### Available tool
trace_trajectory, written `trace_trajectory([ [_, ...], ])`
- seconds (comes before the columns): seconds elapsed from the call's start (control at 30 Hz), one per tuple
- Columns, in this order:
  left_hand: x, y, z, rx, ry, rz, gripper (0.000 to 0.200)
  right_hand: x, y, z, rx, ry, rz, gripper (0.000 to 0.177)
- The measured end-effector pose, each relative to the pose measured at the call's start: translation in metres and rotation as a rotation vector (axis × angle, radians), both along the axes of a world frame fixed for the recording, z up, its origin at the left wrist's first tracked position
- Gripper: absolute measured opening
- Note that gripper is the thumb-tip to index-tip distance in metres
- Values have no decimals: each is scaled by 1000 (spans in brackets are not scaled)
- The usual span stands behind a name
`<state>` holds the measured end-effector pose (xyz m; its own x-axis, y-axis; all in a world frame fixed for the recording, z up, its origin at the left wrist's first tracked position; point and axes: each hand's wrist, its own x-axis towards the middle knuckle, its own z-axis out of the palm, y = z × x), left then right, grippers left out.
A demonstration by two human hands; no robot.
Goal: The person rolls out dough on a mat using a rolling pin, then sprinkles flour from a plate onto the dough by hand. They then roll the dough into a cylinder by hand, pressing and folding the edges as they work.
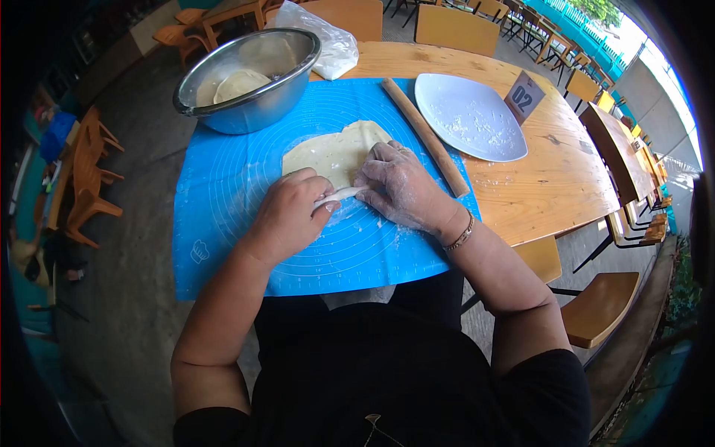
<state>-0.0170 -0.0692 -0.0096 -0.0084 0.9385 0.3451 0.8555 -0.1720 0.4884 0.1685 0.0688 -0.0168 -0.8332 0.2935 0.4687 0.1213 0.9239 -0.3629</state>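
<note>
Pale flat dough sheet (pixel 335 153) on blue silicone mat (pixel 223 186).
My right hand (pixel 398 186), spread, steadied it; my left hand (pixel 290 212) pinched a thin white strip (pixel 339 196).

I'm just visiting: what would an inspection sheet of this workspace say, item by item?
Surface: blue mat on a wooden table, flour-dusted.
Job's things: flat dough sheet; white strip at its near edge.
Clutter: rolling pin, floured plate, metal bowl holding dough, plastic bag, sign marked 02.
Hands: left hand curled on the white strip; right hand spread flat on the dough sheet.
Cables: nothing seen.
Surroundings: wooden chairs, more tables.
</note>
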Motion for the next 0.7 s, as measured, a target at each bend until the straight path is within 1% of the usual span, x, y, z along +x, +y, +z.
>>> trace_trajectory([
  [0.03,1,0,-1,0,-1,0,18,0,0,0,0,-1,0,19],
  [0.1,4,1,-2,105,-22,-17,19,0,1,-1,0,-5,2,21],
  [0.13,4,1,-2,108,-21,-15,19,-1,1,-1,2,-4,4,21],
  [0.23,5,1,0,68,17,-35,20,-1,3,-3,2,21,30,20],
  [0.4,5,2,0,12,-17,-28,21,1,4,-2,-10,3,46,26],
  [0.53,6,2,1,16,-28,-29,22,0,2,1,-8,-27,42,26],
  [0.6,6,3,0,13,-32,-9,23,-1,2,-3,7,24,56,23],
  [0.7,4,2,-3,24,-45,-13,23,-2,5,-5,-24,20,52,22],
])
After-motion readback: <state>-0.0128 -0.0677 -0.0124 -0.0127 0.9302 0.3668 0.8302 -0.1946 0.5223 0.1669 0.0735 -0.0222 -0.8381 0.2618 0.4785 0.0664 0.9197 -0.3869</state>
